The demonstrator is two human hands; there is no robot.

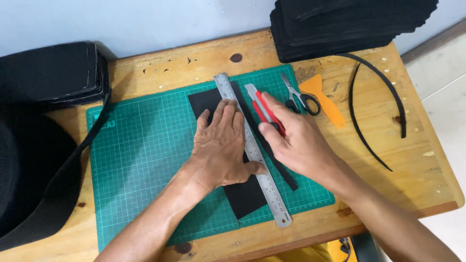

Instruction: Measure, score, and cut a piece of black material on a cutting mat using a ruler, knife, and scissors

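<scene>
My left hand (222, 145) lies flat, fingers spread, pressing a steel ruler (252, 148) and a black sheet (245, 196) down on a green cutting mat (141, 155). My right hand (296, 140) grips a red and grey utility knife (262, 109) held against the ruler's right edge, about midway along it. A narrow black strip (284, 175) lies just right of the ruler under that hand. The knife's blade tip is hidden by my fingers.
Small scissors (298, 97) and an orange scraper (324, 101) lie at the mat's upper right. Thin black offcut strips (383, 87) curl on the wooden table (422, 170). Stacks of black sheets (340, 24) sit at the back right and far left (48, 73).
</scene>
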